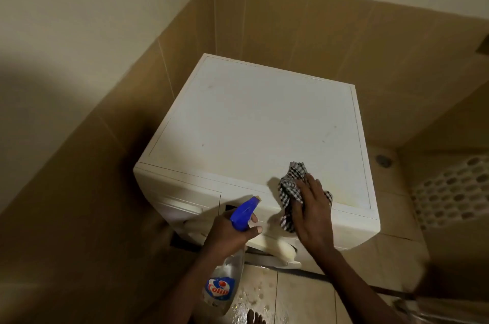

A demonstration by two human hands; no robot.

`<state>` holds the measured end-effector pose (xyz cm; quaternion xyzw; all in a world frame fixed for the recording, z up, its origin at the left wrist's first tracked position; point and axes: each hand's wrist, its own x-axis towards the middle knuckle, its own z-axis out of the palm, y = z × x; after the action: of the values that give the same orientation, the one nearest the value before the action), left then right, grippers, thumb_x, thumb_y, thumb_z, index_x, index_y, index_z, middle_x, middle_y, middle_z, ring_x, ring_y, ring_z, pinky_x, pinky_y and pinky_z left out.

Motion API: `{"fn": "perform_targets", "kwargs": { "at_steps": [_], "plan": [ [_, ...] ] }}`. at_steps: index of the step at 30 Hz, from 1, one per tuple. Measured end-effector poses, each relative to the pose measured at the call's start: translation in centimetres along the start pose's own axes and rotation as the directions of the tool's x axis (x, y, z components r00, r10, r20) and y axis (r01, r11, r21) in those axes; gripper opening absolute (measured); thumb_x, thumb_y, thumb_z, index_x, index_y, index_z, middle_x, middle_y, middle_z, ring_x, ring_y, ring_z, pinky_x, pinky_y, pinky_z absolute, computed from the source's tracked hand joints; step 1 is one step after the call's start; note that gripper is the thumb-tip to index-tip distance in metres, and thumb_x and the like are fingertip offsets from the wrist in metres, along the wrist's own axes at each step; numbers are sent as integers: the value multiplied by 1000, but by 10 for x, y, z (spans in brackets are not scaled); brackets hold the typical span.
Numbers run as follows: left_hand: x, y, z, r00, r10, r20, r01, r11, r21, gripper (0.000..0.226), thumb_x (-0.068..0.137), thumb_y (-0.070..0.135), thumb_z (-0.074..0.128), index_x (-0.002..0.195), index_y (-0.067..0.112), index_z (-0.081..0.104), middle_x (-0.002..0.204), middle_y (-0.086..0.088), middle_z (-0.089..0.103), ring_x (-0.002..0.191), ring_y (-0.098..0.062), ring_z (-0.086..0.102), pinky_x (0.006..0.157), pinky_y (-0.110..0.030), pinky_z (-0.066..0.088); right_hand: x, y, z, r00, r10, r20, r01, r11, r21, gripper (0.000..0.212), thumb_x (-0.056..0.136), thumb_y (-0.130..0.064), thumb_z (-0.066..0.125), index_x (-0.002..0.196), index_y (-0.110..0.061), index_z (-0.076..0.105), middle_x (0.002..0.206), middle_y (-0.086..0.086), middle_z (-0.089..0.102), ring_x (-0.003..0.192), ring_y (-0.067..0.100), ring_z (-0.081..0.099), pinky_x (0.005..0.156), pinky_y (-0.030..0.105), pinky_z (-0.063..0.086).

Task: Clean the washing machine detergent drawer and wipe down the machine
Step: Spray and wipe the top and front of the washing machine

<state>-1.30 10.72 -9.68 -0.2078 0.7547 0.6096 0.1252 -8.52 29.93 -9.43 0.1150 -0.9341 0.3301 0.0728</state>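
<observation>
Wipe-down step in hand; right hand [309,212] flat, fingers straight, pressing checked cloth [291,188] on front edge of washing machine [251,125] top; left hand [230,229] fingers curled round spray bottle [227,278], nozzle aimed at the top; bottle clear, liquid level unreadable; next, I judge: spray, sweep cloth rearward; detergent drawer [182,192] front-left, looks shut.

The white machine top [251,125] is flat, with a few faint dark marks. A checked cloth [289,186] lies crumpled at its 5 o'clock edge, one end hanging over the front. The machine stands on a tiled floor [304,294], wet with drops [254,294] at 6 o'clock, where bare toes [255,317] rest.
</observation>
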Motion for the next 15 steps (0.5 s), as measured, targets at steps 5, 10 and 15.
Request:
{"fn": "perform_targets", "kwargs": {
  "at_steps": [5,10,15],
  "plan": [
    [-3,-11,-26,993,-57,-105,52,997,-48,39,68,33,86,100,18,68,82,-12,71,66,-18,67,67,-36,61,-10,-37,46,996,-53,77,72,957,-281,52,90,-36,39,138,-21,51,151,15,37,140,33,33,113,48,28],
    [-2,-15,-54,974,-71,-215,49,993,-107,42,70,23,86,108,14,68,95,-7,73,75,-8,70,68,-24,58,1,-65,65,986,-102,131,142,928,-346,54,88,-34,41,141,-22,48,154,11,35,141,28,34,115,43,26],
    [-6,-13,-81,956,-82,-283,42,989,-142,28,74,17,84,88,28,62,87,-7,70,79,-25,68,73,-37,59,-20,-60,61,974,-145,175,198,922,-334,65,82,-25,49,146,-18,41,157,8,27,145,24,26,117,44,23]
  ]
}}
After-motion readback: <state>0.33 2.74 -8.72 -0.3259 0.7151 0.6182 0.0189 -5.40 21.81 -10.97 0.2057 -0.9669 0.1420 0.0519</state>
